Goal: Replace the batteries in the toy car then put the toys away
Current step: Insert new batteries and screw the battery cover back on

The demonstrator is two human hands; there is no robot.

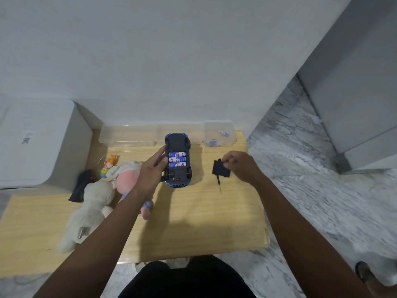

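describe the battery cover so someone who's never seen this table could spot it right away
On the wooden table, look right of the upside-down blue toy car. The right hand pinches the battery cover, a flat black square above the thin screwdriver.

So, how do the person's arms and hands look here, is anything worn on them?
Both forearms are bare, with no sleeves in view. The left hand and the right hand wear no gloves. No watch, ring or bracelet shows on either wrist or hand.
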